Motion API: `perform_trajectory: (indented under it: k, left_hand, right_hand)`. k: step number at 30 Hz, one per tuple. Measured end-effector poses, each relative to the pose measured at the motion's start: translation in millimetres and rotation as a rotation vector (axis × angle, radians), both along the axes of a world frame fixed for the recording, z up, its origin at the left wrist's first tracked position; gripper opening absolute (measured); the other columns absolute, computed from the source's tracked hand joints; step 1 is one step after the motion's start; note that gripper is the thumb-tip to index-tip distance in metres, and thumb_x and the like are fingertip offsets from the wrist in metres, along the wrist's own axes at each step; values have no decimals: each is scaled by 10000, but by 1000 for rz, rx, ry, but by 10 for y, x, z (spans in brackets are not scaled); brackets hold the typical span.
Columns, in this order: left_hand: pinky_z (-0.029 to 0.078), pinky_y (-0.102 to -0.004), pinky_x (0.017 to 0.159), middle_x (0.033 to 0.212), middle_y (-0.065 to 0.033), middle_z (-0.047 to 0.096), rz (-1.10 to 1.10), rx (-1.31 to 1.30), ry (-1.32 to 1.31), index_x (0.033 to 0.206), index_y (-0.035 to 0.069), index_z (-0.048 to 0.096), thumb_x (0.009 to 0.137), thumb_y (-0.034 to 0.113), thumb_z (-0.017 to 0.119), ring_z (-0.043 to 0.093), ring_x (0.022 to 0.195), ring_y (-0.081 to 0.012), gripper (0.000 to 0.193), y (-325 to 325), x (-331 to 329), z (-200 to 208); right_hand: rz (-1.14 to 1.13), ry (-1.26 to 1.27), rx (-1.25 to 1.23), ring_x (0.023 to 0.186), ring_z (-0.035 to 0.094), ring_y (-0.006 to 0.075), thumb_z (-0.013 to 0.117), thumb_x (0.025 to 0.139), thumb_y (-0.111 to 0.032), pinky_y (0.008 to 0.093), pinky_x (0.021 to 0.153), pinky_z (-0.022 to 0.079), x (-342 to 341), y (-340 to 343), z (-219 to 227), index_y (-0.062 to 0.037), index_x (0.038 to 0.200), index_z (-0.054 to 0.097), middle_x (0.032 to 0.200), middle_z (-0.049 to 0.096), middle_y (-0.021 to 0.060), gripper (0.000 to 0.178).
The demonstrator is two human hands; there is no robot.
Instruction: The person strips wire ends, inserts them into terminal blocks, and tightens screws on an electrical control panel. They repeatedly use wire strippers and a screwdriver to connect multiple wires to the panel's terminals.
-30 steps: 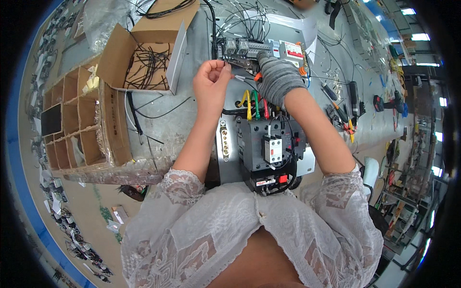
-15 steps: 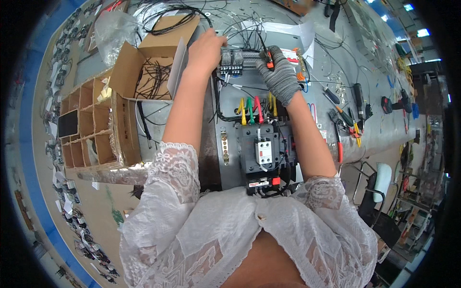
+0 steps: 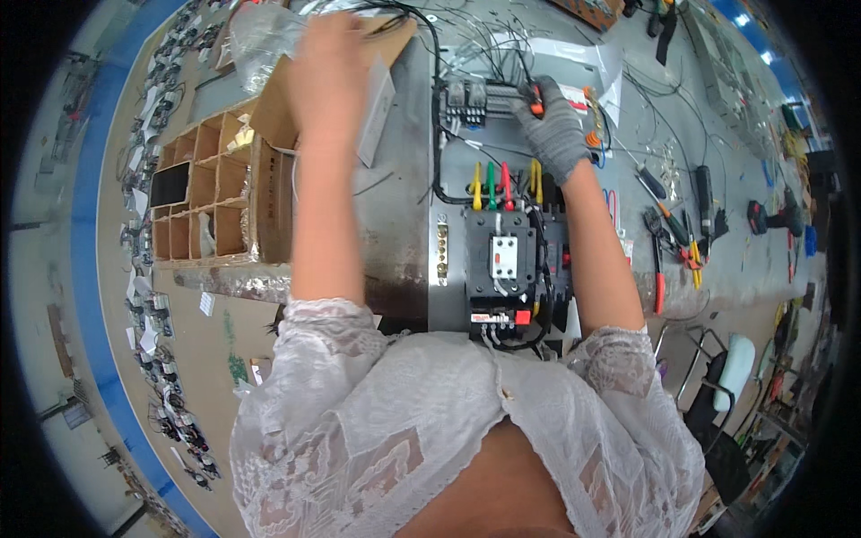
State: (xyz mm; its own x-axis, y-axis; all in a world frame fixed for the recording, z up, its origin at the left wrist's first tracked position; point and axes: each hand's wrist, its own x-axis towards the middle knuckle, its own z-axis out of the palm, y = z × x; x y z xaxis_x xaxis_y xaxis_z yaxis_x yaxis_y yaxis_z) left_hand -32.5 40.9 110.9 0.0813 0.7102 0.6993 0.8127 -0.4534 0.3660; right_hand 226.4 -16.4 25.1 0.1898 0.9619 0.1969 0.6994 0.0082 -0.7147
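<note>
Right grip (image 3: 553, 133) holds an orange-black screwdriver (image 3: 537, 108), shaft jutting forward.

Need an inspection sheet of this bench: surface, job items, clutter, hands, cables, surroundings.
Surface: grey table, worn along the front edge
Job items: metal panel carrying a dark contactor and two relays
Clutter: red-handled pliers among hand tools at right; compartmented carton and plastic bag at left
Hands: left hand bare, blurred, in front of a cardboard box, grip unclear; right hand gloved, holding an orange-and-black tool
Cables: yellow, green and red leads above the contactor; loose black wires beyond the panel
Surroundings: chair at right; spills: nothing seen
</note>
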Motion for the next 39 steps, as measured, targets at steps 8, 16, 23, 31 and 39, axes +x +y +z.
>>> perform_trajectory:
  k: [8, 16, 23, 31, 39]
  left_hand:
    - [457, -246, 640, 939, -43, 633, -223, -233, -291, 1058, 40, 636, 826, 96, 659, 562, 707, -104, 240, -565, 25, -402]
    - [388, -184, 554, 838, -1, 624, -332, -760, -700, 958, 2, 629, 836, 99, 674, 470, 628, -18, 161, -613, 571, -1236]
    - [362, -179, 524, 697, 29, 570, -311, -775, -944, 867, 20, 632, 827, 111, 689, 443, 587, -6, 114, -592, 609, -1253]
    - [338, -174, 501, 688, 43, 549, -299, -728, -911, 837, 24, 581, 814, 36, 679, 430, 567, 2, 102, -568, 610, -1213]
    - [308, -168, 508, 672, 62, 543, -333, -797, -1068, 864, 22, 601, 844, 46, 645, 424, 580, 10, 54, -587, 665, -1288]
  right_hand:
    - [187, -417, -241, 795, 622, 402, 607, 814, -222, 448, 703, 502, -123, -95, 153, 3, 1103, 538, 885, 632, 232, 372]
    - [266, -604, -444, 933, 637, 358, 636, 750, -169, 424, 815, 518, -193, -234, 389, 6, 1094, 560, 981, 650, 227, 393]
    - [250, -650, -444, 957, 628, 355, 645, 748, -165, 419, 834, 510, -336, -209, 421, -2, 1100, 562, 1018, 645, 206, 396]
    - [235, -680, -497, 955, 631, 346, 667, 736, -157, 419, 837, 506, -390, -148, 514, -23, 1060, 564, 1011, 643, 195, 366]
    - [274, -724, -401, 922, 643, 335, 643, 732, -99, 421, 799, 519, -365, -92, 437, -36, 1047, 573, 987, 643, 183, 329]
